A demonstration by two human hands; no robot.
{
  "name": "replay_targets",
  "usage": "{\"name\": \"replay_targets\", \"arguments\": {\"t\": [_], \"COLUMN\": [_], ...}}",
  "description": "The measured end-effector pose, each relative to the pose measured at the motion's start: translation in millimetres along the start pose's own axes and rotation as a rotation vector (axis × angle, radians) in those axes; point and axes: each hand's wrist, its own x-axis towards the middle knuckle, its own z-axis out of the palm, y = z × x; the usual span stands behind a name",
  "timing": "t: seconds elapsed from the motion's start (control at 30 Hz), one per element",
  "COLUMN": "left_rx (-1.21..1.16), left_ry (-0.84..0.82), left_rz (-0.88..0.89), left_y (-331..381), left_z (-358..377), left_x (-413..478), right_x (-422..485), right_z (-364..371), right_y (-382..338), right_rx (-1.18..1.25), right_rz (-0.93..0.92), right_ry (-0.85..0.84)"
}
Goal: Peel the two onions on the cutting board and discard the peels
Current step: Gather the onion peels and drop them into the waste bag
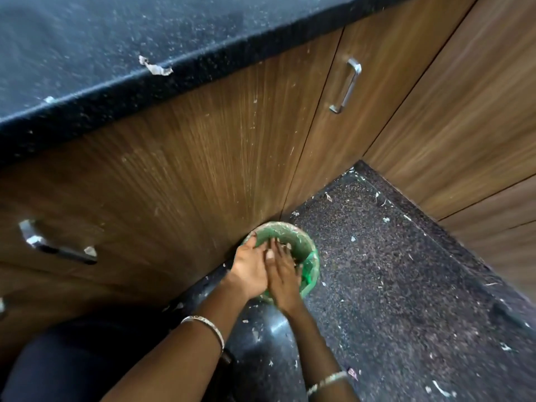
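Both my hands are down over a small green bin [309,250] lined with a green bag, standing on the floor against the cabinet. My left hand [249,268] and my right hand [282,274] press side by side, fingers straight and pointing into the bin's mouth. Small scraps of peel lie inside the bin [287,245]. Neither hand visibly holds anything. The onions and the cutting board are out of view. A strip of peel [155,68] lies on the dark countertop edge above.
Wooden cabinet doors with metal handles [346,85] [58,245] rise behind the bin. The dark speckled floor [391,285] is littered with small peel bits. The black countertop [101,39] overhangs at the top left. A second cabinet run closes the right side.
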Motion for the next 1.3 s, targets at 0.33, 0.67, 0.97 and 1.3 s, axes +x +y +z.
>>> {"name": "replay_targets", "arguments": {"t": [0.33, 0.67, 0.97, 1.3], "left_rx": [-0.117, -0.023, 0.035, 0.289], "left_ry": [-0.042, -0.076, -0.083, -0.065], "left_rz": [0.023, -0.028, -0.055, 0.201], "left_y": [18.2, 19.9, 21.4, 42.3], "left_z": [10.6, -1.9, 11.4, -0.8], "left_x": [-39.7, -54.6, -92.0, -169.9], "right_x": [-31.7, 10.3, -26.2, -68.1], "right_z": [-7.6, -16.8, 3.3, -29.3], "right_y": [-29.0, 35.2, -8.4, -81.4], "right_rx": [0.055, -0.036, -0.146, 0.138], "right_rz": [-0.254, 0.314, -0.010, -0.128], "right_ry": [0.151, 0.244, 0.134, 0.435]}}
